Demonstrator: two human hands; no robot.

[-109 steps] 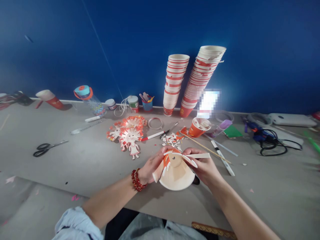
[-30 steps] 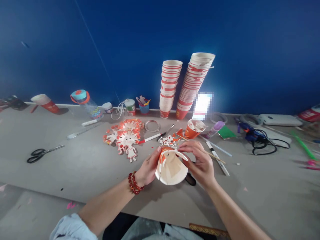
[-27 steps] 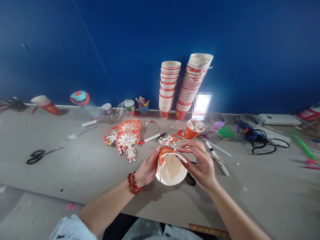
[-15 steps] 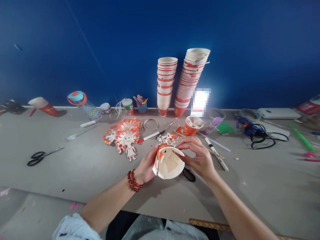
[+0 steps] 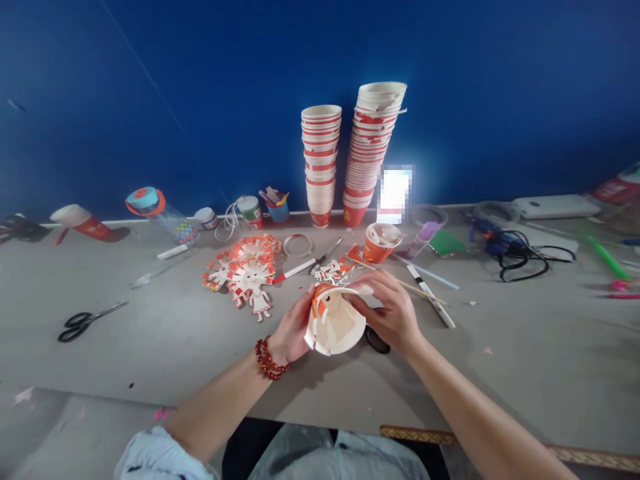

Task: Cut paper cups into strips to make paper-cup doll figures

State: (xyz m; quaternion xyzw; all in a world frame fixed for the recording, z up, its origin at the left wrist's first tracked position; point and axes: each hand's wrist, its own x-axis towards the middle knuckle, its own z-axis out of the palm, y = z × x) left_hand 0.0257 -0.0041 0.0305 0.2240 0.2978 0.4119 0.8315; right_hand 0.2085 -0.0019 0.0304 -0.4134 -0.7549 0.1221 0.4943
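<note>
A paper cup (image 5: 344, 328), orange outside and white within, is tipped so its cut, slit mouth faces me. My left hand (image 5: 294, 327) wraps its left side, a red bead bracelet at the wrist. On the right, my right hand (image 5: 393, 308) pinches a cut flap of the cup wall, with the thumb inside the rim. Black scissor handles (image 5: 377, 339) show on the table, partly hidden behind the cup and right hand. White and orange paper scraps (image 5: 333, 272) lie just beyond the cup.
Two tall stacks of paper cups (image 5: 321, 167) stand against the blue wall, beside a bright blurred screen (image 5: 395, 193). Cut paper figures (image 5: 253, 277) lie left of the scraps. Scissors (image 5: 83, 323) rest far left; a marker (image 5: 431, 297) and a cup of scraps (image 5: 381, 245) are at right.
My right hand has moved in on the flap, bending it inward, its thumb now inside the rim. The left hand keeps its hold on the cup. The whole view has shifted slightly.
</note>
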